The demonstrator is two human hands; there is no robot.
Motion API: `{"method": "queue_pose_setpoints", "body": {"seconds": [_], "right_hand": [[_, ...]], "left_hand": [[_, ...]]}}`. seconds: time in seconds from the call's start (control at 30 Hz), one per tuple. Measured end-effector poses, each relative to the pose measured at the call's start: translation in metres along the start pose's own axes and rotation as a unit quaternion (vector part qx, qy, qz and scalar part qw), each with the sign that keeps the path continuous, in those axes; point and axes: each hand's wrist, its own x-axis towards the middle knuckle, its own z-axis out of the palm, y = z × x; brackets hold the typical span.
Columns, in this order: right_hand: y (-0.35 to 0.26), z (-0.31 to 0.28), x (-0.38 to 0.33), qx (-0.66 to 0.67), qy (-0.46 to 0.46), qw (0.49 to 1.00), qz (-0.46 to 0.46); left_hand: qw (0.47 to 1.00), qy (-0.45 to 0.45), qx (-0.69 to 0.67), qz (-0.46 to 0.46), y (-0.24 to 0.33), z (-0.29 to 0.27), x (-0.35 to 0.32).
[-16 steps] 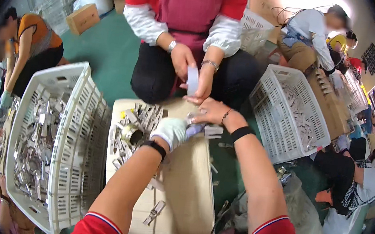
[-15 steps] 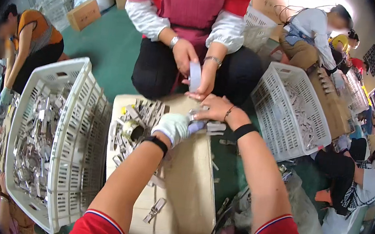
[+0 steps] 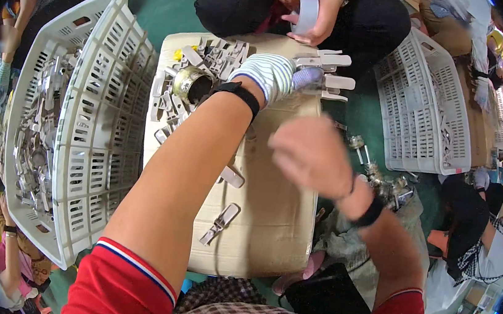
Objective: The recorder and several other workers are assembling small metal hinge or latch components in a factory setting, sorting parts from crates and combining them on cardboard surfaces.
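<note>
My left hand (image 3: 268,77), in a striped glove with purple fingertips, grips several silver metal clips (image 3: 335,60) side by side at the far right corner of a cardboard-topped surface (image 3: 269,221). Their flat ends stick out to the right past its edge. My bare right hand (image 3: 314,155) is over the right side of the cardboard, smeared by motion, and I cannot make out anything in its fingers. Left of the glove lies a heap of loose clips (image 3: 222,57) around a round metal can (image 3: 191,85) on its side. One single clip (image 3: 220,223) rests nearer me.
Opposite me, a person's hands hold a roll of clear tape (image 3: 307,14). A white crate (image 3: 104,115) full of metal parts stands at left, another crate (image 3: 417,114) at right. Metal pieces (image 3: 385,181) lie on the right beside a plastic sack (image 3: 400,236). Other people work around.
My right hand has left the clips by my left hand and come back toward me. The left hand still holds the clips. The view has tilted down toward the cardboard.
</note>
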Motion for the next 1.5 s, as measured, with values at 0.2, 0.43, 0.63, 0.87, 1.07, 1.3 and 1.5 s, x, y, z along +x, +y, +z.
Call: {"method": "queue_pose_setpoints", "body": {"seconds": [0.2,0.43,0.63,0.87,1.07,1.3,1.5], "right_hand": [[-0.084,0.075,-0.026,0.100,-0.083,0.990,-0.060],[-0.069,0.035,-0.012,0.069,-0.067,0.995,0.024],[0.001,-0.026,0.027,-0.215,0.017,0.958,0.192],[0.057,-0.021,0.043,-0.306,-0.040,0.933,0.184],[0.072,-0.012,0.044,-0.289,-0.003,0.940,0.183],[0.076,-0.032,0.048,-0.264,-0.060,0.947,0.174],[0.076,-0.031,0.045,-0.286,-0.088,0.934,0.196]], "left_hand": [[0.964,0.218,-0.071,0.136,0.002,0.004,0.009],[0.995,0.082,-0.059,-0.001,-0.006,0.015,0.011],[0.994,0.095,-0.052,0.032,-0.007,0.017,0.010],[0.998,0.052,-0.024,0.028,0.004,0.006,0.006],[0.996,0.070,-0.029,0.036,0.001,0.011,0.009],[0.995,0.073,-0.052,0.032,0.003,0.007,0.007],[0.998,0.035,-0.051,0.025,0.007,0.000,0.002]]}}
